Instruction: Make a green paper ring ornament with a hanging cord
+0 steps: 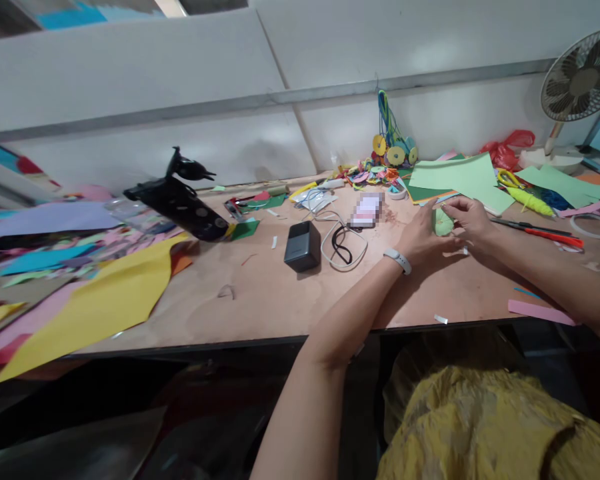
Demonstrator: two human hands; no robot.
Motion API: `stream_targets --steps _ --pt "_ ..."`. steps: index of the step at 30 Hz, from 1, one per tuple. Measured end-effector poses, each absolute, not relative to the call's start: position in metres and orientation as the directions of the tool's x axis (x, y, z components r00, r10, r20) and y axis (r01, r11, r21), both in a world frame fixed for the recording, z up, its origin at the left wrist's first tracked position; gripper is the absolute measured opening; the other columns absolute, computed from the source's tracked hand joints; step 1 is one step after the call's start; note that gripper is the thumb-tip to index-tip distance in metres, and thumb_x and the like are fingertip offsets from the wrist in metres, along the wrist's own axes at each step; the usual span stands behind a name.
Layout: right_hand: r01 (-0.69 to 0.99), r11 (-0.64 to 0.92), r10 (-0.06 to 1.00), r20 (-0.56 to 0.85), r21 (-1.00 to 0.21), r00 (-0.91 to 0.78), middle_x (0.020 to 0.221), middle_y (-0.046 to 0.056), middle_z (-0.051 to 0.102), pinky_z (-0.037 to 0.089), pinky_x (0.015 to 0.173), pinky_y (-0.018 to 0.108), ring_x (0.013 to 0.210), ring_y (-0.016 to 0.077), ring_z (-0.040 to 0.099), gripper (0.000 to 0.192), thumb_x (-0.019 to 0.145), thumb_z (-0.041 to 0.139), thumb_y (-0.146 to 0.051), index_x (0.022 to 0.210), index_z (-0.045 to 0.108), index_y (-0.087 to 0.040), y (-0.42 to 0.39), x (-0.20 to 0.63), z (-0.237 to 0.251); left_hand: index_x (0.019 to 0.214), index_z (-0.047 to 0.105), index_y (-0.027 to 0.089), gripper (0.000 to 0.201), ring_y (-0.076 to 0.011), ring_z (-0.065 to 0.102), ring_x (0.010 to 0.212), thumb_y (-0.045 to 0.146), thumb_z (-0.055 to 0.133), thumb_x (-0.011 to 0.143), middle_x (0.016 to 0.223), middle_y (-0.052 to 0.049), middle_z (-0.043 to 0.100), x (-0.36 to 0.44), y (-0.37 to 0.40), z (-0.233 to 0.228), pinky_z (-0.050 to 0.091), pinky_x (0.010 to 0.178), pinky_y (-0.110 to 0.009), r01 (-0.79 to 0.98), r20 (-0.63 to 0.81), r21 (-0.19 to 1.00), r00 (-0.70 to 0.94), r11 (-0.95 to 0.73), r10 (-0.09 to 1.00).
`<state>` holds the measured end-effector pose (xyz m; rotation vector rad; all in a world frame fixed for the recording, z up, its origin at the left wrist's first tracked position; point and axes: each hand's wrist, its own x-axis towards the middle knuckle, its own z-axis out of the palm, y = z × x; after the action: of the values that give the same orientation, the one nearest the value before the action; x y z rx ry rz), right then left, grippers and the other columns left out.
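Right of centre, both hands meet over a small green paper piece [442, 222] lying on the table [280, 300]. Left hand [423, 241], a white band [398, 261] on its wrist, curls its fingers against the piece's left side; right hand [470, 220] pinches its top edge with bent fingers. Just above them lie green sheets [460, 175]; red-handled scissors [545, 231] lie to the right. Left of the hands sit a black box [303, 245] and a white cable [345, 247]. A yellow sheet [105, 303] covers the lower left, and a fan [580, 80] stands upper right.
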<state>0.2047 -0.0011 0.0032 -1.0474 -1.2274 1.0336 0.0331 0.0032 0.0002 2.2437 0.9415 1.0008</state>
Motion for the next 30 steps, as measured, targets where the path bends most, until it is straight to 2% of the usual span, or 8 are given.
stream_targets --steps 4,7,11,15,21,25,30 --pt "0.023 0.286 0.956 0.287 -0.958 0.065 0.075 0.001 0.069 0.046 0.058 0.029 0.069 0.0157 0.057 0.034 0.07 0.086 -0.052 0.078 0.073 -0.021 -0.005 0.2 0.004 0.127 0.056 0.02 0.066 -0.0342 0.07 0.105 0.063 0.08 0.083 0.111 -0.016 0.073 0.038 -0.009 0.01 0.053 0.087 -0.042 0.553 0.291 0.706 0.344 -0.443 0.893" --pt "0.047 0.318 0.946 0.32 -0.947 0.051 0.08 0.002 0.07 0.048 0.063 0.03 0.073 0.0166 0.059 0.033 0.073 0.084 -0.052 0.079 0.073 -0.021 -0.005 0.199 0.005 0.115 0.055 0.02 0.052 -0.031 0.07 0.092 0.061 0.074 0.089 0.099 -0.013 0.072 0.039 -0.012 0.016 0.049 0.077 -0.038 0.622 0.274 0.657 0.331 -0.427 0.903" --pt "0.047 0.316 0.947 0.317 -0.948 0.039 0.074 0.001 0.067 0.049 0.064 0.033 0.067 0.0161 0.056 0.034 0.074 0.084 -0.052 0.077 0.07 -0.021 -0.003 0.2 0.004 0.111 0.054 0.021 0.032 -0.027 0.068 0.096 0.042 0.07 0.093 0.105 -0.012 0.071 0.039 -0.012 0.016 0.049 0.08 -0.037 0.565 0.361 0.635 0.385 -0.526 0.85" --pt "0.051 0.321 0.945 0.324 -0.946 0.052 0.075 0.003 0.066 0.049 0.067 0.034 0.071 0.0176 0.057 0.032 0.075 0.084 -0.049 0.078 0.07 -0.021 -0.002 0.2 0.003 0.108 0.054 0.022 0.024 -0.0245 0.065 0.097 0.032 0.068 0.092 0.106 -0.01 0.069 0.037 -0.009 0.012 0.05 0.083 -0.037 0.545 0.39 0.623 0.407 -0.562 0.826" --pt "0.006 0.263 0.965 0.263 -0.965 0.017 0.073 0.0 0.063 0.049 0.066 0.033 0.069 0.0168 0.056 0.036 0.073 0.087 -0.053 0.078 0.069 -0.023 0.0 0.202 0.001 0.111 0.053 0.022 0.031 -0.0247 0.063 0.099 0.032 0.072 0.089 0.11 -0.009 0.064 0.037 -0.008 0.012 0.049 0.082 -0.037 0.571 0.396 0.603 0.392 -0.557 0.83" --pt "-0.026 0.224 0.974 0.224 -0.974 -0.022 0.069 -0.003 0.058 0.044 0.063 0.031 0.065 0.0138 0.05 0.039 0.069 0.088 -0.055 0.074 0.067 -0.022 0.0 0.202 0.002 0.097 0.049 0.024 0.034 -0.0247 0.061 0.098 0.042 0.076 0.088 0.104 -0.008 0.062 0.039 -0.009 0.014 0.048 0.081 -0.037 0.583 0.417 0.618 0.327 -0.528 0.848" --pt "-0.091 0.127 0.987 0.135 -0.988 -0.09 0.073 -0.002 0.063 0.047 0.067 0.03 0.069 0.0138 0.052 0.043 0.061 0.094 -0.054 0.076 0.07 -0.021 -0.001 0.202 0.005 0.095 0.05 0.024 0.024 -0.0208 0.058 0.09 0.041 0.067 0.095 0.096 -0.004 0.062 0.036 -0.008 0.014 0.045 0.079 -0.035 0.54 0.454 0.61 0.361 -0.58 0.814"
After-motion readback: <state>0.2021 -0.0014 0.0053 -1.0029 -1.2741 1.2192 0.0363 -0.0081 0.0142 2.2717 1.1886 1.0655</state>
